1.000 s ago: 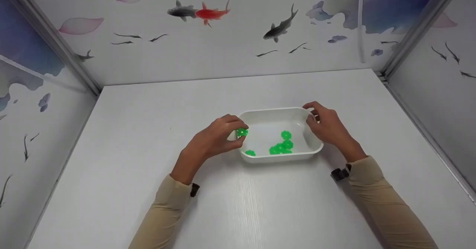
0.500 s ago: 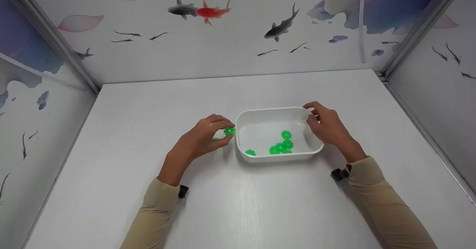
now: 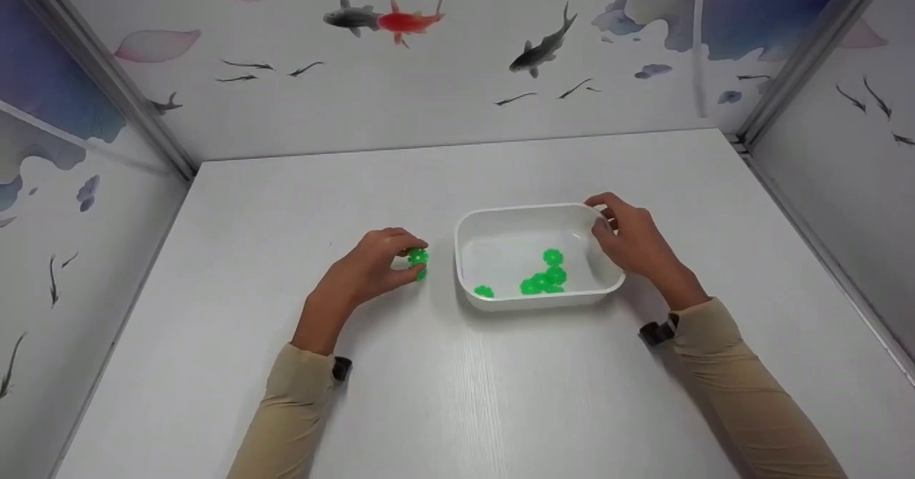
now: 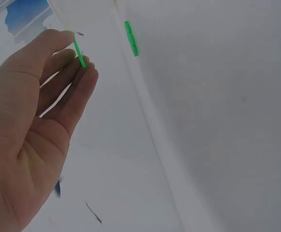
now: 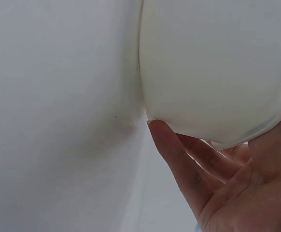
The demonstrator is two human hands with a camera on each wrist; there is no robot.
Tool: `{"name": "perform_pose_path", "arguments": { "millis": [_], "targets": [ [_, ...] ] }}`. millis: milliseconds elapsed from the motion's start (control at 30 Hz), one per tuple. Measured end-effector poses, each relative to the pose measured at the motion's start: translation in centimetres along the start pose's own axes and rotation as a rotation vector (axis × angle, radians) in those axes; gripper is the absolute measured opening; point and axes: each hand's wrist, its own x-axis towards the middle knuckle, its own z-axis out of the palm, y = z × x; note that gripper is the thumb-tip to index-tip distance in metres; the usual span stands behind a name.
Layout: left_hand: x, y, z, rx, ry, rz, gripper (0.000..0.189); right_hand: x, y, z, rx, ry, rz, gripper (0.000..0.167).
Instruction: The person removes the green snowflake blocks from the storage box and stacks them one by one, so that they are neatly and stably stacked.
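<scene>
My left hand point(image 3: 368, 266) pinches a small green flower-shaped plastic piece point(image 3: 417, 257) between thumb and fingertips, just left of the tray. In the left wrist view this green piece point(image 4: 79, 53) shows edge-on. A second green piece point(image 3: 421, 274) lies on the table just below the thumb; the left wrist view shows that loose piece point(image 4: 131, 38) apart from the hand. The right hand point(image 3: 630, 239) grips the right end of a white rectangular plastic tray point(image 3: 529, 298). From the right wrist, fingers point(image 5: 172, 150) touch the outer wall of the tray point(image 5: 213, 72).
Several green flower pieces point(image 3: 545, 280) lie clustered inside the tray, and one more piece point(image 3: 484, 292) sits in its near left corner. The white table point(image 3: 457, 393) is bounded by a back wall point(image 3: 443, 107) with painted fish and by side panels.
My left hand has moved left, from the tray's left rim to the table beside it, with the green piece still pinched. The right hand and the tray stay in place.
</scene>
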Motion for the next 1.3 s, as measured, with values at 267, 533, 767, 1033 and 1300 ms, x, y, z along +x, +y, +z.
{"name": "perform_pose_path", "arguments": {
  "millis": [267, 533, 767, 1033, 1300],
  "targets": [
    [0.27, -0.11, 0.15, 0.002, -0.099, -0.110, 0.030, -0.07, -0.09, -0.10, 0.004, -0.006, 0.004, 0.040],
    [0.29, -0.10, 0.37, 0.044, -0.149, -0.138, 0.032, -0.07, -0.01, 0.03, 0.005, 0.033, -0.053, 0.037],
    [0.50, 0.01, 0.55, 0.053, -0.178, -0.156, 0.033, 0.01, 0.06, 0.05, 0.006, 0.020, -0.030, 0.038],
    [0.67, 0.23, 0.65, 0.062, -0.198, -0.195, 0.034, 0.17, 0.21, 0.11, 0.007, 0.024, -0.033, 0.038],
    [0.63, 0.29, 0.86, 0.061, -0.207, -0.229, 0.034, 0.03, 0.11, 0.05, 0.017, 0.023, -0.041, 0.037]
  ]
}}
